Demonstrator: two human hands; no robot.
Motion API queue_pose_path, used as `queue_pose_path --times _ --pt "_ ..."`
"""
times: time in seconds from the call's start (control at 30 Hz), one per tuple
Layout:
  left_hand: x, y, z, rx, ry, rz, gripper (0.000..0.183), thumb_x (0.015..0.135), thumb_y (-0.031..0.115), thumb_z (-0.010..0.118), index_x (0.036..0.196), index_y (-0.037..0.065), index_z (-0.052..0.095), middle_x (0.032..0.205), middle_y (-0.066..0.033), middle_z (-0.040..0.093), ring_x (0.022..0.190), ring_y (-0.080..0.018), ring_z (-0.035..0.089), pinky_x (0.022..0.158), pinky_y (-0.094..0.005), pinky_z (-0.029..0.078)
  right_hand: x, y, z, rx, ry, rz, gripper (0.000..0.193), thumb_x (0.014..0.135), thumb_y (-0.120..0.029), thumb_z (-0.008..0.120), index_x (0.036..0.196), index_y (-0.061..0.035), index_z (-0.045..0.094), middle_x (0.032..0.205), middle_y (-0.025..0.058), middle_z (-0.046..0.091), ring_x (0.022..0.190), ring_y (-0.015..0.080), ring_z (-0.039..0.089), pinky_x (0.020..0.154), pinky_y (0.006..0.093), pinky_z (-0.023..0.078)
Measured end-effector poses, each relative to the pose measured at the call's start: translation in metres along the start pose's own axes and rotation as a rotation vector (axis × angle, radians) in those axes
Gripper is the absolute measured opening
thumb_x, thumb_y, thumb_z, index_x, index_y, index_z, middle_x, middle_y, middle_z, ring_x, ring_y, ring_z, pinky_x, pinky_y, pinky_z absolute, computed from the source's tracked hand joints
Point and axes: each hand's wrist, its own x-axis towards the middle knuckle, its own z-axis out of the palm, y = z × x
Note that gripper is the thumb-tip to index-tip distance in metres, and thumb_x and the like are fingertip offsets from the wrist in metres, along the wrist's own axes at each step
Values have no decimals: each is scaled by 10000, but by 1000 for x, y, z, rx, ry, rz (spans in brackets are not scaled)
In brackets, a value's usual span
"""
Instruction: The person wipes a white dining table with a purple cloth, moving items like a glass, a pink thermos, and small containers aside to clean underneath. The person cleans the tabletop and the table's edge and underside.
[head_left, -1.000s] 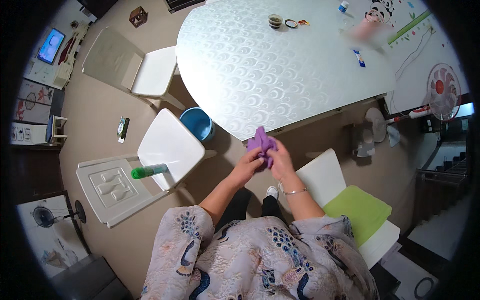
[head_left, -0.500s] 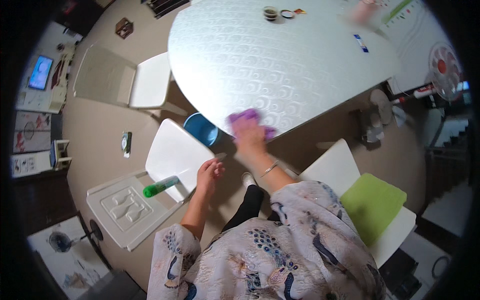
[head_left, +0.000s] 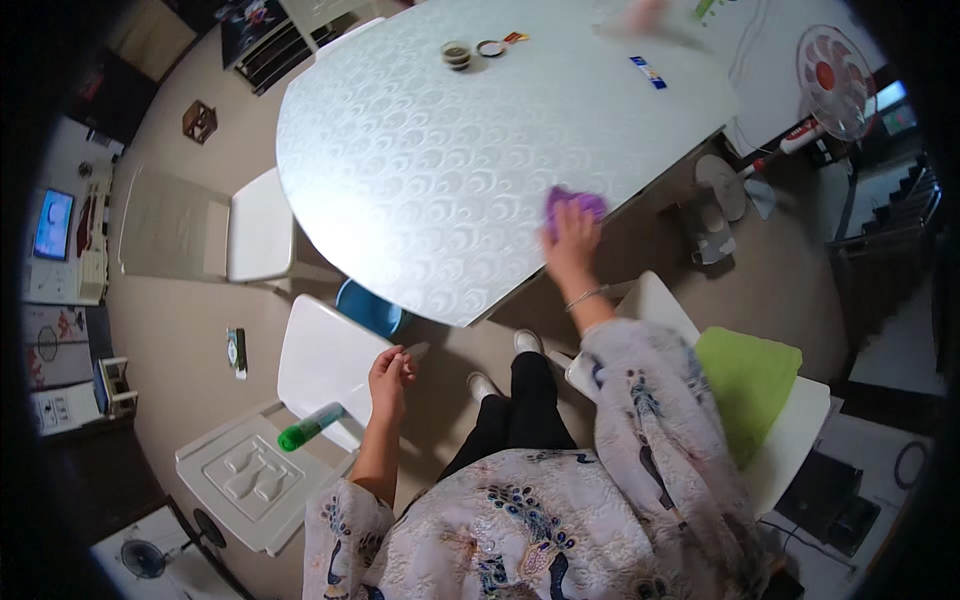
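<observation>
My right hand [head_left: 573, 240] grips a bunched purple cloth [head_left: 577, 203] and presses it on the white, swirl-patterned table [head_left: 430, 150] near its right-hand edge. A thin bracelet circles that wrist. Over the white chair at my left, my left hand [head_left: 393, 370] hangs with its fingers curled in, and nothing shows in them. A green-capped tube or bottle [head_left: 311, 427] lies on that chair [head_left: 325, 350], close to the left forearm. On the table's far part are a small jar [head_left: 456, 55], a round lid [head_left: 491, 48] and a blue-and-white packet [head_left: 648, 72].
A blue bucket [head_left: 368, 308] stands under the table's near left edge. Another white chair [head_left: 262, 235] is farther left. At my right, a green towel [head_left: 745, 385] covers part of a chair. A standing fan [head_left: 835, 85] is beyond the table's right side.
My right hand has slid the purple cloth from the table's near corner along the right edge, away from me. The view has shifted; my left hand stays low with curled fingers.
</observation>
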Motion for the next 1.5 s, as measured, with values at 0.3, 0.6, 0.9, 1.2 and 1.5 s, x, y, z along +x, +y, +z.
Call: queue_pose_path --times 0.3,0.6,0.9,1.2,1.5 --pt "57 31 111 639 54 553 351 921 101 580 1259 13 545 1216 -106 595 1094 -177 557 893 -301 451 -4 17 -16 167 -137 -155 404 872 -144 520 1274 -127 555 1357 91 516 1286 342 416 1096 505 278" --pt "66 28 164 973 53 893 389 828 2 606 1212 44 560 1244 -138 554 1184 -296 505 1029 -389 385 151 196 5 -30 -38 165 518 858 -159 584 1359 -119 461 1443 107 425 1300 354 378 1098 520 264" --pt "64 20 170 963 96 825 367 817 8 611 1181 34 569 1211 -167 565 1154 -333 511 1006 -404 395 73 87 -20 126 -204 -289 459 844 -106 533 1302 -98 507 1364 160 468 1229 371 442 1044 527 317" --pt "34 30 168 907 67 797 362 821 34 624 1180 48 579 1194 -166 577 1149 -336 521 1007 -406 401 164 160 11 -99 -137 104 546 870 -206 587 1394 -159 439 1458 78 415 1317 338 374 1094 510 262" --pt "13 1 122 860 78 718 357 823 69 642 1176 58 586 1193 -160 583 1138 -337 527 995 -408 410 96 -59 32 129 -322 -225 505 904 -251 542 1385 -137 441 1463 104 404 1327 360 358 1118 524 223"
